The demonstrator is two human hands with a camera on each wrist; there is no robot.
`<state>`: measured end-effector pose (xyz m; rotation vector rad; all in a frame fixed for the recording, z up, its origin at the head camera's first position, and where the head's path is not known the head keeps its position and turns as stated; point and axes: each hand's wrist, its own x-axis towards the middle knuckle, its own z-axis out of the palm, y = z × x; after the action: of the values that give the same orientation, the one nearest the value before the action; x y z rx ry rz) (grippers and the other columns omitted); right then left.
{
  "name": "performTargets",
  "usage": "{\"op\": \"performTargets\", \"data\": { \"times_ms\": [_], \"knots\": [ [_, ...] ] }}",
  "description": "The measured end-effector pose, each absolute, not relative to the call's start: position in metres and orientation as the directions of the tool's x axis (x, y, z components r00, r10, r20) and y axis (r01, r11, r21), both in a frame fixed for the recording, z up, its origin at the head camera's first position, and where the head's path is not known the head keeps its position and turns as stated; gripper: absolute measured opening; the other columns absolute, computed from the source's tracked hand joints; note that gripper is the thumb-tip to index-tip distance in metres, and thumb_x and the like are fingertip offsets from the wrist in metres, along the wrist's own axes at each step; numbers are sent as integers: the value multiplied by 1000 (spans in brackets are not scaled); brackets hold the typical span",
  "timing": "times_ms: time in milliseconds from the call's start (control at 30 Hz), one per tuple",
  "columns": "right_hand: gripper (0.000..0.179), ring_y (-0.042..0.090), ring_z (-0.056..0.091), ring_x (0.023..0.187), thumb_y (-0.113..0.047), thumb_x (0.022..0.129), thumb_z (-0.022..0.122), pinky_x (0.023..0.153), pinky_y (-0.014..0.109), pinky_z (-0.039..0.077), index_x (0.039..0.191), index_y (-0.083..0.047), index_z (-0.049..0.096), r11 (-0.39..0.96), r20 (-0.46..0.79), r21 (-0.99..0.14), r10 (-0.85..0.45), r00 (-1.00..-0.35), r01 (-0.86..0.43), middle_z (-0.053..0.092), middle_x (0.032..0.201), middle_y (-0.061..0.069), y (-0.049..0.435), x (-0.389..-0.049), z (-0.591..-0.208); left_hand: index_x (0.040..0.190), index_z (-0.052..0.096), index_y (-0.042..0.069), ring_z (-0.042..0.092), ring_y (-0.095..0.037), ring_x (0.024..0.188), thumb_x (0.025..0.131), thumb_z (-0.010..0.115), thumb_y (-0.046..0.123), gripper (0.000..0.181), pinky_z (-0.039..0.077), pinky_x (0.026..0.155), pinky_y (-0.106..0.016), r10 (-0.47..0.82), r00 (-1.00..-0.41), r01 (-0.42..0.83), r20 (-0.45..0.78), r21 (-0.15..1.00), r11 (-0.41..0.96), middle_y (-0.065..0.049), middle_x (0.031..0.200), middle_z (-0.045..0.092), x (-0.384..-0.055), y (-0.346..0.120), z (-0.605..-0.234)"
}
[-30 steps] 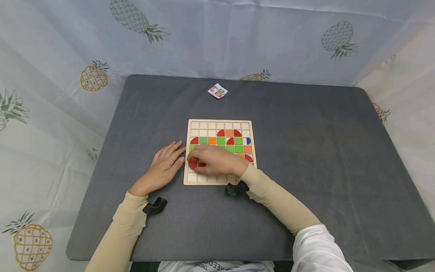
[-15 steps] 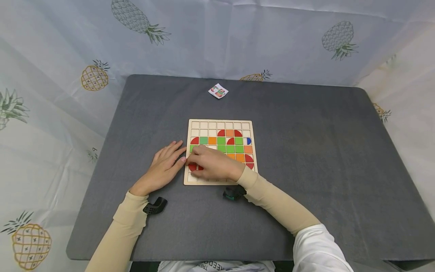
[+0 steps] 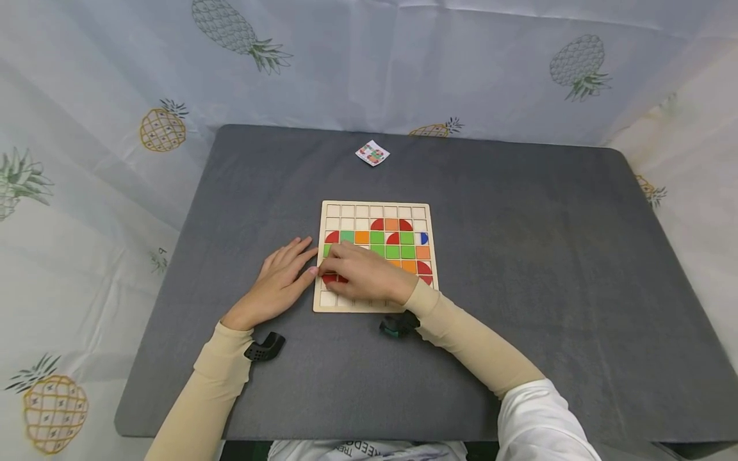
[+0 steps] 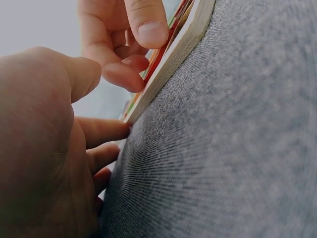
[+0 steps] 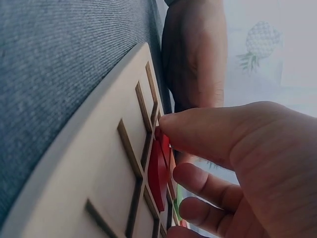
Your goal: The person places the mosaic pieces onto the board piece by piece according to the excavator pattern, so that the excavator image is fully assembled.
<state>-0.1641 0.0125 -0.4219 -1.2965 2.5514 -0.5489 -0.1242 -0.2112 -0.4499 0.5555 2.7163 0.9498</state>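
Observation:
A light wooden grid board (image 3: 376, 211) lies on the table, its squares partly filled with red, green, orange and blue-white pieces. Over its lower left part is my right hand (image 3: 369, 272), fingers bent and thumb bent in against a red rounded piece (image 5: 158, 171) near the left edge. How firmly the fingertips grip it is partly hidden. My left hand (image 3: 277, 282) rests on the table with fingers spread, thumb and index fingertips at the board's left edge. In the left wrist view, the right thumb and fingers (image 4: 124, 77) meet the board's edge.
A small printed card (image 3: 372, 153) with a coloured pattern lies near the far edge of the dark grey table (image 3: 548, 256). Black bands sit on both wrists. A pineapple-print curtain (image 3: 403, 64) hangs behind the table.
My right hand has shifted slightly left on the board, its fingers staying at the red pieces. My left hand keeps its place beside the board. The head view has moved a little.

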Motion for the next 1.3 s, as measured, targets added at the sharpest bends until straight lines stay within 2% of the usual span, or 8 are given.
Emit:
{"op": "performTargets", "data": {
  "times_ms": [433, 700, 1000, 1133, 1300],
  "knots": [
    [23, 11, 51, 89, -25, 98, 65, 76, 22, 46, 119, -19, 74, 521, 1, -442, -814, -581, -730, 61, 102, -2, 23, -168, -415, 157, 37, 10, 10, -35, 159, 109, 40, 41, 57, 4, 125, -58, 429, -900, 287, -81, 632, 720, -12, 170, 20, -129, -206, -444],
    [24, 13, 55, 95, -26, 100, 62, 82, 26, 50, 120, -17, 72, 572, 3, -478, -758, -652, -667, 64, 109, -2, 47, -172, -397, 156, 39, 9, 11, -34, 159, 109, 43, 40, 57, 6, 125, -58, 424, -901, 278, -90, 630, 725, -12, 170, 21, -127, -206, -450],
    [30, 22, 58, 98, -28, 100, 63, 84, 33, 52, 124, -12, 70, 632, 12, -489, -684, -730, -601, 67, 114, 3, 78, -178, -372, 156, 39, 8, 11, -34, 159, 108, 44, 38, 56, 5, 125, -58, 435, -896, 288, -83, 638, 714, -12, 170, 21, -126, -202, -449],
    [31, 21, 58, 96, -28, 100, 63, 83, 33, 51, 125, -11, 69, 638, 35, -479, -673, -739, -603, 69, 116, 4, 84, -180, -358, 157, 38, 8, 10, -35, 159, 109, 43, 39, 57, 5, 124, -59, 437, -896, 293, -81, 633, 717, -13, 170, 20, -128, -203, -444],
    [30, 19, 55, 94, -28, 101, 62, 78, 30, 49, 126, -12, 68, 645, 70, -456, -661, -747, -613, 67, 108, 0, 90, -187, -346, 157, 37, 10, 8, -35, 159, 109, 42, 39, 57, 4, 124, -60, 414, -906, 261, -92, 646, 717, -12, 171, 18, -125, -211, -443]
  ]
}}
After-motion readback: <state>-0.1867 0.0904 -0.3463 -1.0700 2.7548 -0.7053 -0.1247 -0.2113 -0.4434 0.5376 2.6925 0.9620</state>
